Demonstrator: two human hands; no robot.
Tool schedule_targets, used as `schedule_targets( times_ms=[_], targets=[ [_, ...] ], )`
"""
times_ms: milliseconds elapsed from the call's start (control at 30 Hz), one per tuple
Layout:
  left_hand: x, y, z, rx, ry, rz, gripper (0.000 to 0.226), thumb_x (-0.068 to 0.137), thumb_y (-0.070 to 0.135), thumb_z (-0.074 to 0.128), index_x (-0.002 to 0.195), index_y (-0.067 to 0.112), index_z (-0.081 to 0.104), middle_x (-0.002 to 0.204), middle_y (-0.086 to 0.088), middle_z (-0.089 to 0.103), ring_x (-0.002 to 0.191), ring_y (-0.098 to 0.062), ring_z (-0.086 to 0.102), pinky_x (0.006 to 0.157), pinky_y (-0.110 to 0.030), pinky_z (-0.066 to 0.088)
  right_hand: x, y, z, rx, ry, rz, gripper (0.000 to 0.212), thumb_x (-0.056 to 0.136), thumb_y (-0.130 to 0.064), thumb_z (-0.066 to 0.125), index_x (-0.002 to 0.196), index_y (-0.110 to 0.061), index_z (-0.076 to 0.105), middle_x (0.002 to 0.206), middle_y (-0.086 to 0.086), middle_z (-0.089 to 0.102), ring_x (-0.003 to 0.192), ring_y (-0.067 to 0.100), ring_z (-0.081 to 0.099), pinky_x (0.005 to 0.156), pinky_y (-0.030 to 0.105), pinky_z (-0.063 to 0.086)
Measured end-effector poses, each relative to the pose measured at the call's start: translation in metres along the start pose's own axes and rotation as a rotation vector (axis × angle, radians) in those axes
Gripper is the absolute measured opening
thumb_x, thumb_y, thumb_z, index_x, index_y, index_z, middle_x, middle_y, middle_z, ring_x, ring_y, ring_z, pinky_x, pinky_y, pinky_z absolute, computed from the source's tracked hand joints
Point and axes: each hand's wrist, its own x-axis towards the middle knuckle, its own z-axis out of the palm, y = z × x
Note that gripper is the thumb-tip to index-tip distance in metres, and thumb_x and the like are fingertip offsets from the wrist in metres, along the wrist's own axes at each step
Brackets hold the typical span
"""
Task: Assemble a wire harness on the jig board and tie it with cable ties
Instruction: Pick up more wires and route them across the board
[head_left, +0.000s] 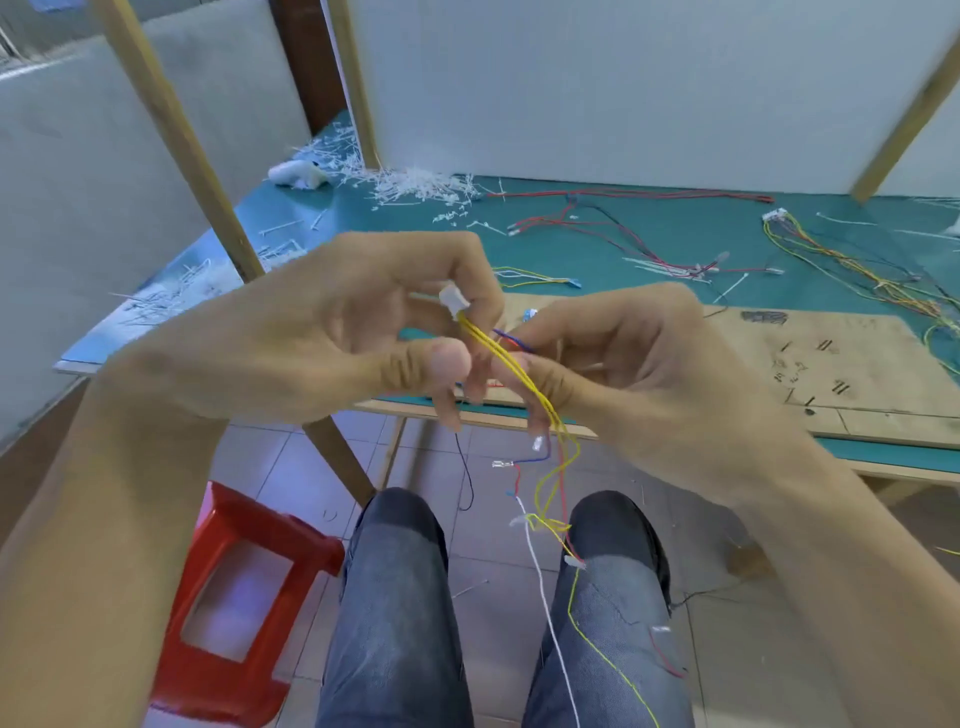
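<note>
Pinching the plug (453, 301), the left hand (337, 332) is holding the wires (500, 356) up. The right hand (649, 364) is pinching them lower, probably to untangle them.

- I can read no text, label, brand or number anywhere in my view.
- The jig board (883, 364) carries a dark patch (763, 316) near its far edge and short black marks (826, 345) toward its middle. Both are too blurred for me to make out.
</note>
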Motion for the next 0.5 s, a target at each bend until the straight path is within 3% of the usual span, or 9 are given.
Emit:
schedule_targets(
  times_ms=[67,133,200,300,400,500],
  targets=[
    [-0.012,0.005,0.007,-0.102,0.046,0.03,0.038,0.099,0.045,0.066,0.1,0.008,0.063,0.093,-0.023,0.06,0.086,-0.048,0.067,0.07,-0.054,0.062,-0.003,0.002,-0.001,-0.116,0.097,-0.085,0.008,0.095,-0.024,0.078,0.098,-0.02,0.083,0.075,0.009,0.07,0.066,0.032,0.063,0.065,0.05,0.057],
    [-0.015,0.01,0.019,-0.081,0.194,-0.024,0.042,0.098,0.052,0.064,0.087,0.012,0.064,0.082,-0.022,0.063,0.078,-0.042,0.072,0.064,-0.052,0.064,-0.004,0.0,0.001,-0.286,0.184,-0.165,0.006,0.093,-0.023,0.081,0.098,-0.023,0.085,0.074,0.0,0.069,0.064,0.021,0.063,0.058,0.042,0.054],
    [-0.012,0.008,0.029,0.046,0.323,-0.002,0.037,0.098,0.034,0.07,0.078,0.006,0.056,0.078,-0.023,0.065,0.073,-0.033,0.076,0.062,-0.046,0.065,-0.004,0.0,0.004,-0.428,0.267,-0.23,0.005,0.091,-0.021,0.084,0.096,-0.023,0.085,0.072,-0.001,0.066,0.062,0.022,0.059,0.054,0.038,0.047],
    [-0.011,0.009,0.033,0.067,0.37,0.018,0.03,0.093,0.003,0.064,0.072,0.014,0.045,0.075,-0.019,0.064,0.076,-0.033,0.078,0.062,-0.037,0.061,-0.002,0.004,0.006,-0.522,0.35,-0.259,0.003,0.091,-0.02,0.085,0.09,-0.019,0.083,0.068,-0.001,0.061,0.058,0.02,0.054,0.053,0.033,0.044],
    [-0.016,0.01,0.025,-0.092,0.261,0.055,0.028,0.094,-0.007,0.059,0.083,0.011,0.04,0.079,-0.007,0.059,0.074,-0.042,0.076,0.064,-0.041,0.057,-0.001,0.007,0.001,-0.575,0.356,-0.234,0.009,0.095,-0.022,0.081,0.09,-0.014,0.078,0.069,0.001,0.06,0.056,0.02,0.054,0.054,0.035,0.046],
    [-0.021,0.011,0.018,-0.257,0.117,0.088,0.026,0.098,-0.003,0.057,0.101,0.015,0.038,0.089,-0.008,0.056,0.053,-0.043,0.069,0.05,-0.043,0.055,0.0,0.012,-0.009,-0.528,0.357,-0.121,0.017,0.101,-0.028,0.072,0.092,-0.013,0.075,0.068,-0.002,0.06,0.052,0.026,0.061,0.053,0.039,0.047]
  ],
)
